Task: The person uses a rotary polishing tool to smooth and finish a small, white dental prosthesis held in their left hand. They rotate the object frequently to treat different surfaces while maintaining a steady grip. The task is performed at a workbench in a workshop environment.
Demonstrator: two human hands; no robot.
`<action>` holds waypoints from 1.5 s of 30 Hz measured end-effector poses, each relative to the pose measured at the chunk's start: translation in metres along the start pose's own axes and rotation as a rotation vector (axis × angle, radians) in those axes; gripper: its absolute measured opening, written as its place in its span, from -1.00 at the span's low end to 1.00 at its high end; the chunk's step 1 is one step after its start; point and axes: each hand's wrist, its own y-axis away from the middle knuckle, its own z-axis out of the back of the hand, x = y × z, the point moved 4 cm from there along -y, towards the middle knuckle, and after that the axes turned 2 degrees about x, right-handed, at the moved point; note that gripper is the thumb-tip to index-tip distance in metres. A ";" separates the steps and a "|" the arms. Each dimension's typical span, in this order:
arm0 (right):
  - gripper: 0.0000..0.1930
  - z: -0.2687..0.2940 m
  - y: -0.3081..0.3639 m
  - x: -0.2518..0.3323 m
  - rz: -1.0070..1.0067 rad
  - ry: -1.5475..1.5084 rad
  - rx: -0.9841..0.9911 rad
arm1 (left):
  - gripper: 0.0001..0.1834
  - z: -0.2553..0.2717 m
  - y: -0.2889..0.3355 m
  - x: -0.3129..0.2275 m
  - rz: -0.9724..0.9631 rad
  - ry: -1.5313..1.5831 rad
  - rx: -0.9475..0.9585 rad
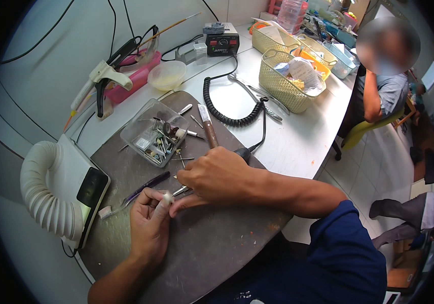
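Black control box (223,46): pale lettering low on its front panel; paper slip (304,71) in the near cream basket (282,87): faint marks, too small to read; navy shirt (349,243): a few white characters by the lower picture edge, can't make them out
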 end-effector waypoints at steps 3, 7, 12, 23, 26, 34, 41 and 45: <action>-0.29 -0.004 0.001 0.000 0.010 -0.007 -0.034 | -0.88 0.001 0.002 -0.001 -0.003 -0.002 -0.004; -0.30 -0.002 -0.004 0.000 -0.020 0.023 0.007 | -0.87 0.001 0.004 -0.004 0.017 -0.002 -0.034; -0.30 -0.004 -0.001 -0.001 -0.016 0.000 -0.040 | -0.87 0.005 0.001 0.000 0.028 0.052 -0.017; -0.29 0.001 -0.003 -0.001 -0.044 0.000 -0.082 | -0.86 0.007 0.002 0.000 0.023 0.108 0.028; -0.28 0.001 -0.003 -0.001 -0.078 0.017 -0.031 | -0.86 0.005 0.002 -0.001 0.019 0.114 0.023; -0.24 0.000 -0.003 0.001 -0.012 0.012 -0.024 | -0.87 0.006 0.001 0.001 0.039 0.097 0.030; -0.31 0.001 -0.002 -0.001 -0.044 0.018 -0.036 | -0.86 0.003 0.003 -0.002 0.032 0.050 0.002; -0.29 -0.001 -0.002 0.002 -0.002 0.015 -0.051 | -0.87 0.005 0.004 -0.001 0.020 0.078 0.026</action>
